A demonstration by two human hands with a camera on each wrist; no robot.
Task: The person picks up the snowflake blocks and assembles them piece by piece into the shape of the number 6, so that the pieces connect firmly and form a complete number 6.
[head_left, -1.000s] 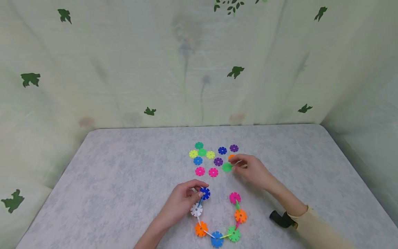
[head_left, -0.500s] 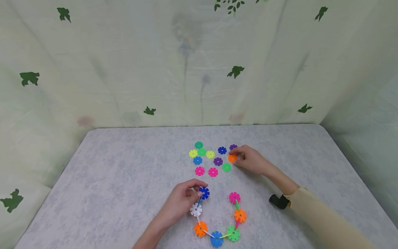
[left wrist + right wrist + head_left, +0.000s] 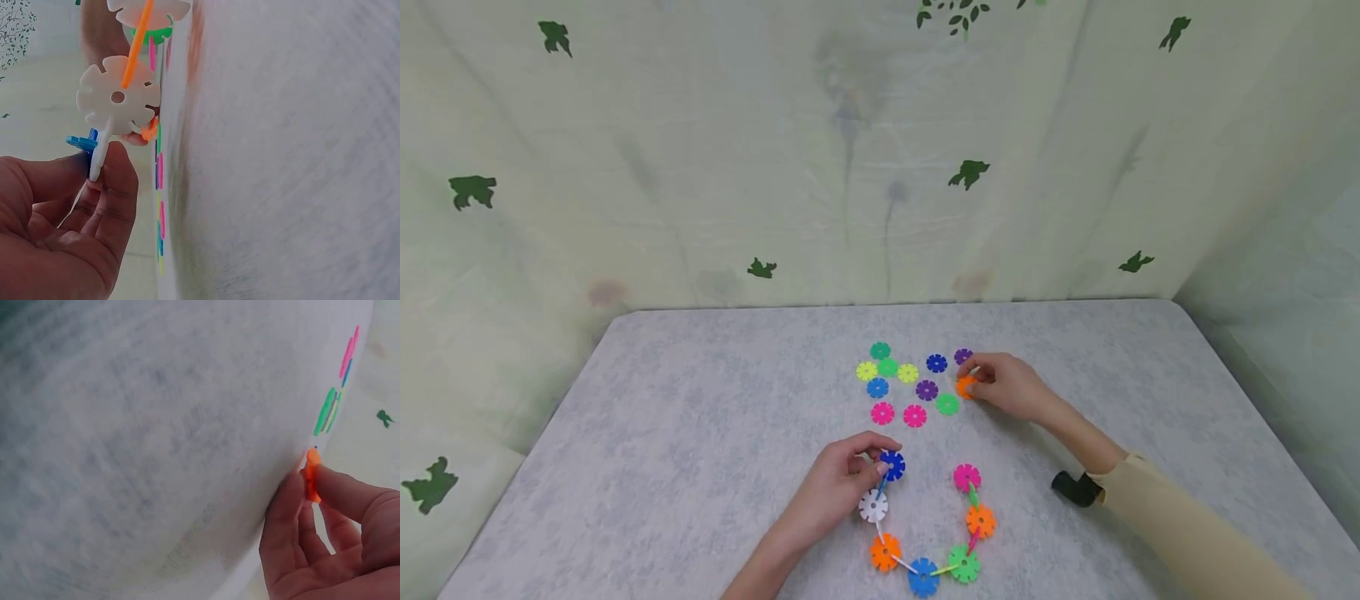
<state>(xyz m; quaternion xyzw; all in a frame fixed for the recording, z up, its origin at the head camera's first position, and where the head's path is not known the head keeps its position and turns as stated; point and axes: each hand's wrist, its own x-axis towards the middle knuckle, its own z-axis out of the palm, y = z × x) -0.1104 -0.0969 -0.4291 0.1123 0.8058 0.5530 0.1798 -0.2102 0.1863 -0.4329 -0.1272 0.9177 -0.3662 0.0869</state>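
Note:
My left hand pinches the dark blue notched disc at the left end of a linked chain of plastic snowflake discs. From there the U-shaped chain runs through a white disc, an orange one, a blue disc, a green disc and another orange one to a pink disc. At the right of the loose discs, my right hand pinches a loose orange disc between thumb and fingers. Its fingers partly cover that disc in the head view.
Several loose discs lie flat beyond the chain, among them a pink disc, a yellow disc and a green disc. A black wrist device sits at the right sleeve. A pale curtain hangs behind the table.
My right hand has moved from beside the loose green disc to the orange one, gripped it and shifted it slightly right. The left hand stays on the dark blue disc.

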